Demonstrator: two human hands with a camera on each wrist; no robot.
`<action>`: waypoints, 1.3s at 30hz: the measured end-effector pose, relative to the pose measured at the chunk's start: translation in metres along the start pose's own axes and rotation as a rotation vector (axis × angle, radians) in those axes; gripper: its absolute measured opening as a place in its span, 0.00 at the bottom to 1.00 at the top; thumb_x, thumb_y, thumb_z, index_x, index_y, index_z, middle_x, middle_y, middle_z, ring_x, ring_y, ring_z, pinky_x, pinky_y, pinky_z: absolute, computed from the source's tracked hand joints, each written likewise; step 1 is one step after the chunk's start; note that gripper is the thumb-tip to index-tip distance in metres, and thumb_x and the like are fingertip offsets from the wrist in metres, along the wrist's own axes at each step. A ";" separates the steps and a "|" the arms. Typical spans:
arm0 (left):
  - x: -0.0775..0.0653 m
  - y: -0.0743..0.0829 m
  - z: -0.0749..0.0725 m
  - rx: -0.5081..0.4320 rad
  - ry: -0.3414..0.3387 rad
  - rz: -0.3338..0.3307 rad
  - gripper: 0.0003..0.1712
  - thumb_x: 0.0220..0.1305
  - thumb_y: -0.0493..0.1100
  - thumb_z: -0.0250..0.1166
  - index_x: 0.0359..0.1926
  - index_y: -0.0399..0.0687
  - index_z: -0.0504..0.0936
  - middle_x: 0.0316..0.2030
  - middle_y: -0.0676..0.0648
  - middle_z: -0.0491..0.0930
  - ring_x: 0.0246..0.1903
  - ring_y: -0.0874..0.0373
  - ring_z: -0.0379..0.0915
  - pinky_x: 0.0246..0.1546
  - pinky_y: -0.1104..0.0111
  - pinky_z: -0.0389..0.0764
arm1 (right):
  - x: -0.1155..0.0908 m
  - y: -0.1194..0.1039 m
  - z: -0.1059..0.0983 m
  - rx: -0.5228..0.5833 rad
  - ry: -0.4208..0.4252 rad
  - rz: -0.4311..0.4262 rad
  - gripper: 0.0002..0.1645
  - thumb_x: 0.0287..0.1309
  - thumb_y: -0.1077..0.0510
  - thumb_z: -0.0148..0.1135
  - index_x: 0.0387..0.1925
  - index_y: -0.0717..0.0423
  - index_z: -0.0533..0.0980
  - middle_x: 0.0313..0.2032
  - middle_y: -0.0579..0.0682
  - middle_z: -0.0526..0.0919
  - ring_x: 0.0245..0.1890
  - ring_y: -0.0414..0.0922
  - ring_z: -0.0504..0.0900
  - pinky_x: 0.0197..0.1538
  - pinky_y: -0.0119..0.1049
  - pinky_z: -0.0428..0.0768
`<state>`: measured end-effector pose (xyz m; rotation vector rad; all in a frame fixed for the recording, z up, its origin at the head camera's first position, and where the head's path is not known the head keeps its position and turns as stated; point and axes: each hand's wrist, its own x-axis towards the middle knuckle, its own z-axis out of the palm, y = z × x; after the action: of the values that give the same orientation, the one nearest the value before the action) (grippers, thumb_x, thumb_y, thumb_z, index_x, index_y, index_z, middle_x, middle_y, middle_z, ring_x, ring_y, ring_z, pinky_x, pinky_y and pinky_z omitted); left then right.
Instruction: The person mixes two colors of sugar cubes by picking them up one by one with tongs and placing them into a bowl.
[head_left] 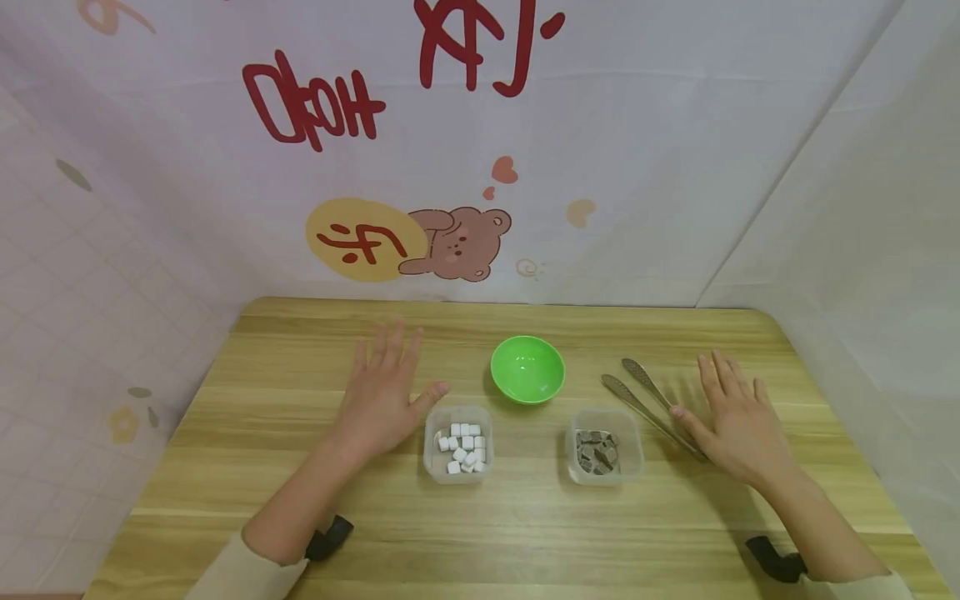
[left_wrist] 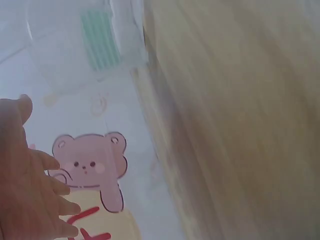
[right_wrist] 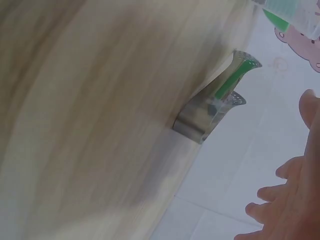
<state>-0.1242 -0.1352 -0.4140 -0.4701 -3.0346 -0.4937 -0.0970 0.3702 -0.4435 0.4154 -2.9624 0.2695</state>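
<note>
the left hand (head_left: 382, 408) is over the table (head_left: 525, 533), fingers apart and extended, gripping nothing. just to the right of it sits a clear tub (head_left: 459, 410) holding white cubes (head_left: 468, 442); they look light, firm and smooth, so a pinch on 2 opposite flat faces should suit them best. the tub seems thin plastic, light and easily tipped; its side walls are the place to hold.

farther right and set back, the green bowl (head_left: 528, 371) looks light, stiff and slick inside; it should be steadied by the rim. next, nearer the person, comes tub number 2 (head_left: 633, 450), with grey-brown pieces (head_left: 597, 456) in it, likely hard and uneven, which may twist if caught on a corner.

beyond that lie the metal tongs (right_wrist: 192, 120), tips spread toward the bowl side, bend toward the right. they look springy and slippery; hold the 2 arms around mid-length and squeeze evenly. the right hand (head_left: 738, 429) is beside them, fingers extended, holding nothing; its thumb overlaps them from above, but the right wrist view shows a gap.
</note>
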 end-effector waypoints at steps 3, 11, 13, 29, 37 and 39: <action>-0.003 0.008 0.002 -0.039 0.018 0.024 0.53 0.74 0.74 0.48 0.83 0.42 0.53 0.83 0.38 0.37 0.81 0.38 0.27 0.76 0.40 0.30 | -0.002 -0.002 -0.001 0.002 0.003 0.006 0.54 0.76 0.39 0.54 0.82 0.68 0.43 0.80 0.73 0.42 0.79 0.70 0.41 0.75 0.70 0.34; -0.007 0.033 0.007 -0.086 0.055 0.079 0.49 0.75 0.71 0.52 0.81 0.42 0.59 0.82 0.36 0.46 0.81 0.38 0.37 0.77 0.39 0.40 | -0.003 -0.010 0.000 -0.017 -0.007 0.009 0.59 0.70 0.36 0.62 0.80 0.70 0.48 0.77 0.75 0.51 0.75 0.73 0.54 0.69 0.76 0.54; -0.007 0.039 0.008 -0.102 0.068 0.090 0.48 0.75 0.69 0.54 0.81 0.42 0.60 0.82 0.36 0.48 0.81 0.38 0.40 0.77 0.40 0.42 | -0.003 -0.012 0.002 -0.023 -0.002 -0.002 0.60 0.68 0.36 0.64 0.79 0.71 0.50 0.75 0.76 0.55 0.73 0.74 0.58 0.65 0.77 0.60; -0.004 0.081 0.018 -0.285 0.188 0.151 0.40 0.71 0.57 0.66 0.75 0.43 0.69 0.71 0.40 0.70 0.72 0.42 0.62 0.72 0.44 0.62 | -0.005 -0.025 0.008 0.010 -0.060 0.000 0.60 0.66 0.35 0.67 0.78 0.72 0.54 0.70 0.76 0.62 0.64 0.76 0.67 0.51 0.73 0.76; -0.002 0.104 0.026 -0.329 0.174 0.166 0.35 0.71 0.55 0.67 0.70 0.39 0.75 0.65 0.40 0.75 0.67 0.43 0.68 0.69 0.48 0.68 | 0.001 -0.028 0.013 0.032 -0.107 0.028 0.54 0.66 0.37 0.68 0.75 0.71 0.60 0.65 0.76 0.69 0.63 0.73 0.71 0.50 0.71 0.77; -0.002 0.110 0.027 -0.345 0.174 0.174 0.34 0.70 0.53 0.66 0.69 0.38 0.76 0.64 0.40 0.77 0.66 0.43 0.69 0.69 0.49 0.69 | 0.002 -0.028 0.014 0.038 -0.119 0.037 0.53 0.67 0.37 0.67 0.75 0.71 0.61 0.64 0.75 0.70 0.62 0.72 0.71 0.50 0.71 0.78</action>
<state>-0.0892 -0.0276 -0.4065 -0.6584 -2.7157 -0.9946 -0.0925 0.3399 -0.4526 0.3946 -3.0889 0.3158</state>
